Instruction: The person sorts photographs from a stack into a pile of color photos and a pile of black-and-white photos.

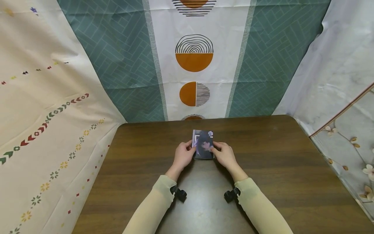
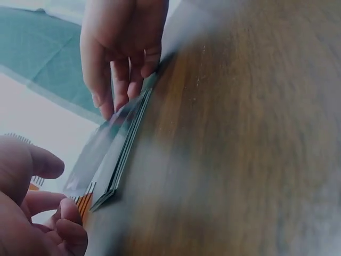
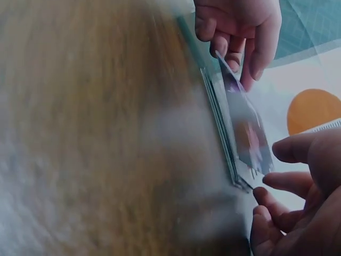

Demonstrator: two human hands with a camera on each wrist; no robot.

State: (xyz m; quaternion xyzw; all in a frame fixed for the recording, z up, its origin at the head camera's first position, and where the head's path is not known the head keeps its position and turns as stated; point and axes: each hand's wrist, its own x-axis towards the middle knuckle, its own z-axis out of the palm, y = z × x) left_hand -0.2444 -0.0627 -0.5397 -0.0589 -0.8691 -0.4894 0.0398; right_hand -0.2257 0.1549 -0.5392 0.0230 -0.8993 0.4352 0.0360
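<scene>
Stack of photo cards (image 1: 203, 145) sits mid wooden table (image 1: 277, 169). Left hand (image 1: 183, 154) pinches left edge, right hand (image 1: 224, 154) pinches right edge. Tip: lift top card (image 3: 242, 114) only, keep rest squared, don't bend corners.

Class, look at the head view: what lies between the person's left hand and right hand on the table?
A small stack of photo cards lies between the left hand and right hand, flat on the brown table; both hands touch its sides.
</scene>
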